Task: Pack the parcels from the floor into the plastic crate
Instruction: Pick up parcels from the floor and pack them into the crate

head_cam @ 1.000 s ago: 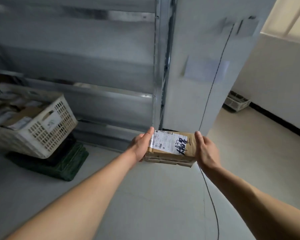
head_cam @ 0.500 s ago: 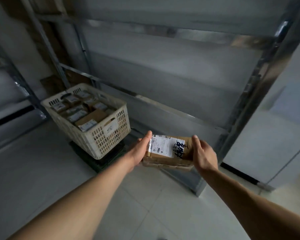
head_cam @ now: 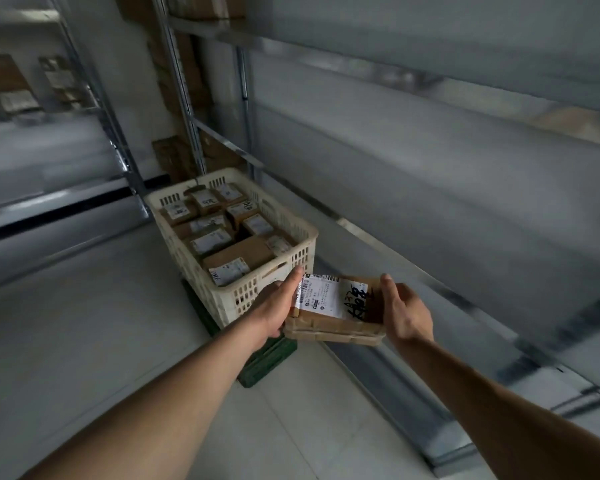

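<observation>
I hold a flat brown cardboard parcel (head_cam: 336,311) with a white label and black handwriting between both hands. My left hand (head_cam: 276,306) grips its left end, thumb on top. My right hand (head_cam: 404,313) grips its right end. The parcel hangs just right of the near corner of a cream plastic crate (head_cam: 274,289), which stands on the floor and holds several labelled brown parcels (head_cam: 232,252).
The crate sits on a dark green crate (head_cam: 267,358). Metal shelving (head_cam: 430,202) runs along the right, its lowest shelf close beside the parcel. More racks with boxes (head_cam: 11,88) stand at the back left. Pale floor (head_cam: 84,323) lies to the left.
The view has swung left and nearer the crate. The crate has shifted from the left side to the centre, and the parcel in both hands now hangs at its near corner.
</observation>
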